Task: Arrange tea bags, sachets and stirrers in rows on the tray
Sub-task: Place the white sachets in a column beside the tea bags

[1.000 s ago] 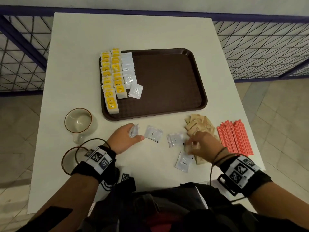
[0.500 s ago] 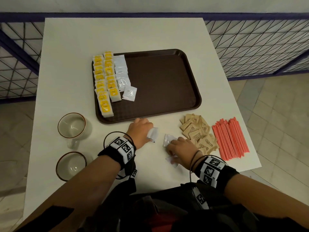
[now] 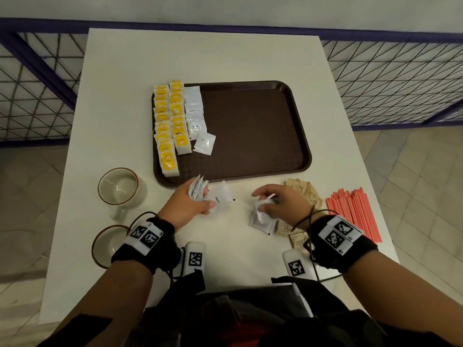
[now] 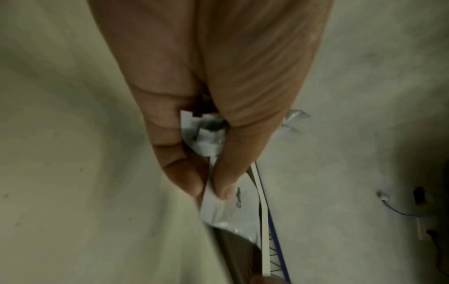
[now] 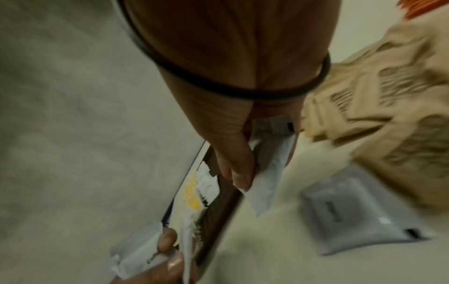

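Head view: left hand (image 3: 193, 202) and right hand (image 3: 278, 204) each clutch white sachets (image 3: 198, 190); best lay them flat along the tray (image 3: 253, 136) row.

Square white laminate bench (image 3: 205, 58), matt top, lit evenly from above. Beyond its far edge: pale plain wall (image 3: 225, 6), with a dark blue metal railing (image 3: 37, 23) running its foot. Black wire-mesh panels (image 3: 390, 78) with diagonal grid flank the left and right far corners. Floor: beige square tiles (image 3: 413, 171), laid diagonally, seen off both side edges.
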Demonstrator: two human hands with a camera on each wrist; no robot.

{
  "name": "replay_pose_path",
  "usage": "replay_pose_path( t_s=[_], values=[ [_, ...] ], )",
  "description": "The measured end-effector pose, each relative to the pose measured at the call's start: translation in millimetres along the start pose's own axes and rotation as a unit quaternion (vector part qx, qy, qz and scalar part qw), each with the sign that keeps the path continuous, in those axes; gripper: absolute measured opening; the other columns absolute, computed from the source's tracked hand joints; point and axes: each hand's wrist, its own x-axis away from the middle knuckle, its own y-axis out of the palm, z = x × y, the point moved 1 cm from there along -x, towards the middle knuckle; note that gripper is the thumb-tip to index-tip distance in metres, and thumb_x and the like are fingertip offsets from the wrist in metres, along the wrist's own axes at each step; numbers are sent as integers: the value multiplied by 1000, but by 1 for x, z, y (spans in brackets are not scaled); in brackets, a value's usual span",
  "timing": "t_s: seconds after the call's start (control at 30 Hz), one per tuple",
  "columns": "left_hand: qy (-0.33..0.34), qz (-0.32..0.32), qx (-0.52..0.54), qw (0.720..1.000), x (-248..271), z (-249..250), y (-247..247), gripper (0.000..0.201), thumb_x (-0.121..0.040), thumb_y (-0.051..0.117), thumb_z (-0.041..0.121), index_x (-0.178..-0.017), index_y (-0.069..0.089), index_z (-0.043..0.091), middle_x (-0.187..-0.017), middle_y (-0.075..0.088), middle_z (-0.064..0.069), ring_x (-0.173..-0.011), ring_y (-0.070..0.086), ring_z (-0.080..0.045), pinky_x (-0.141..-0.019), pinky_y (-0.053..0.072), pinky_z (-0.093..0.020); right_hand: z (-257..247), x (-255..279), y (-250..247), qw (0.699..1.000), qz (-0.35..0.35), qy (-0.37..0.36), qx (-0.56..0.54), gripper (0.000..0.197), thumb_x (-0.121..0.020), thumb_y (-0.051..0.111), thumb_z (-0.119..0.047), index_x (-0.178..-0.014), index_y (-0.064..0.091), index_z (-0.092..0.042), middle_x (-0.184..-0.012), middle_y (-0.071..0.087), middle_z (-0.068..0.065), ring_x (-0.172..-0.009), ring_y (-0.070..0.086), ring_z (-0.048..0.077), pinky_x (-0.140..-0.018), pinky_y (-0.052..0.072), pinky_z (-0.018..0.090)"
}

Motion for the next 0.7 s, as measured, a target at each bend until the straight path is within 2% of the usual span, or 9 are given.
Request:
replay_pose_path(
  t_s=[0.1,0.2,0.3,0.37,0.43,0.47,0.53,0.57,0.7],
  values=[
    [-8,-31,-36,999,5,4,-4,30,-73,72,-6,-80,54,17,-83,50,-3,-78,52,-22,-74,55,-40,-28,-14,11,997,-43,-53,-32,32,-83,66,-6,-111,64,-19,-88,57,-8,-54,52,-1,-60,45,12],
    [-9,-58,-71,996,11,9,-6,28,-74,71,-6,-78,51,13,-80,49,-5,-76,52,-23,-73,55,-40,-51,-21,18,992,-74,-82,-63,40,-78,73,-12,-116,61,-16,-96,59,-8,-55,52,6,-56,46,15],
    [-6,-76,-90,993,18,13,-7,35,-75,73,-2,-80,50,24,-87,53,-5,-72,57,-13,-65,56,-21,-64,-26,24,989,-118,-83,-18,40,-76,75,-17,-115,62,-15,-106,63,-4,-46,52,-3,-52,44,12],
    [1,-66,-53,996,21,14,-7,37,-76,74,4,-95,52,27,-88,55,6,-65,61,5,-56,49,-6,-66,-27,29,988,-134,-78,-16,27,-77,74,-15,-104,66,-12,-91,64,-4,-41,51,-4,-47,43,12],
    [-10,-44,92,995,18,8,-8,49,-78,75,15,-121,52,9,-94,63,0,-75,68,-1,-63,54,-16,-63,-29,31,991,-104,-64,-49,14,-77,74,-13,-89,67,-13,-74,62,-7,-40,48,0,-45,44,17],
    [-24,-23,164,986,18,7,-9,44,-83,69,19,-121,52,4,-95,67,-6,-79,70,-10,-68,58,-27,-61,-29,32,992,-76,-50,-83,11,-77,74,-13,-85,66,-14,-70,61,-7,-41,47,3,-44,43,20],
    [-28,-6,249,968,22,9,-12,17,-93,50,24,-100,58,11,-91,73,-8,-83,71,-19,-72,59,-33,-54,-30,33,980,-13,-18,-197,12,-75,76,-13,-79,65,-17,-69,61,0,-47,48,10,-45,41,22],
    [-28,-8,277,960,22,8,-12,19,-92,48,28,-93,61,14,-93,73,-8,-88,70,-21,-76,58,-34,-52,-30,35,965,10,-5,-262,14,-74,77,-14,-77,65,-18,-71,62,5,-51,51,14,-48,42,23],
    [16,-79,333,939,25,7,0,43,-69,76,33,-106,66,14,-112,67,-14,-107,63,-27,-87,54,-38,-57,-28,50,911,46,17,-409,16,-74,75,-8,-75,60,-14,-66,64,5,-52,58,12,-46,44,20]
  ],
)
